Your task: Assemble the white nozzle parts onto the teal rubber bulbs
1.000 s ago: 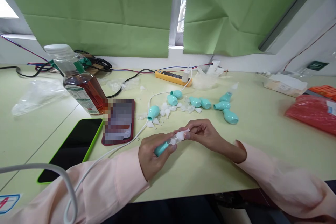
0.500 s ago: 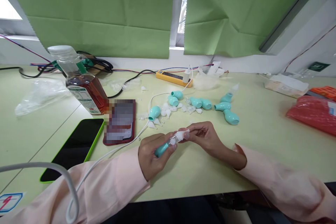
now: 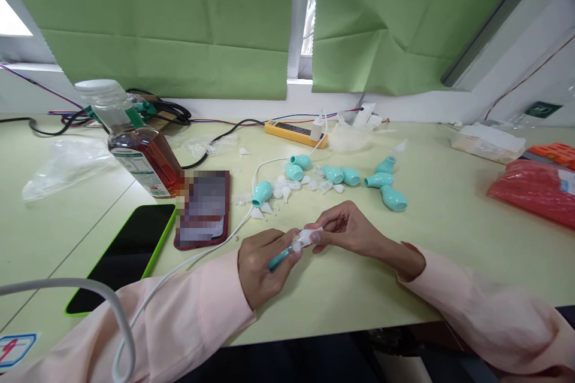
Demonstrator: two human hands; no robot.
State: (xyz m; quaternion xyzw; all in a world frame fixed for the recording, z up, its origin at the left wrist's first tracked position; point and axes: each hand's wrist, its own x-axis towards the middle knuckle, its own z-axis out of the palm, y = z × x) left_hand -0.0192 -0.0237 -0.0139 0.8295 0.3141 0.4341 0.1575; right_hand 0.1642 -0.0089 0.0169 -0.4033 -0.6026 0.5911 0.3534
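My left hand [image 3: 258, 266] is closed around a teal squeeze bulb [image 3: 279, 260], mostly hidden by the fingers. A clear plastic connector [image 3: 297, 244] sticks out of the bulb between thumb and forefinger. At its far end is a white cone-shaped tip [image 3: 309, 235], which the fingers of my right hand [image 3: 350, 229] pinch. Whether the tip is fully seated on the connector I cannot tell. Beyond my hands lie several loose teal bulbs [image 3: 262, 192], small white tips [image 3: 286, 193] and clear plastic pieces [image 3: 324, 187]. One bulb [image 3: 385, 164] at the right has a white tip [image 3: 401, 145] beside its upper end.
Left of my hands are a red-cased phone [image 3: 227, 209], a green-edged phone [image 3: 130, 251] and a bottle of amber liquid [image 3: 166, 158]. A white cable [image 3: 238, 230] crosses the table to a yellow power strip [image 3: 287, 132]. A red plastic package [image 3: 530, 191] lies right.
The bulb is tilted slightly differently in my left hand, showing less of its body. My right fingers have shifted a little on the white tip. The view has moved slightly.
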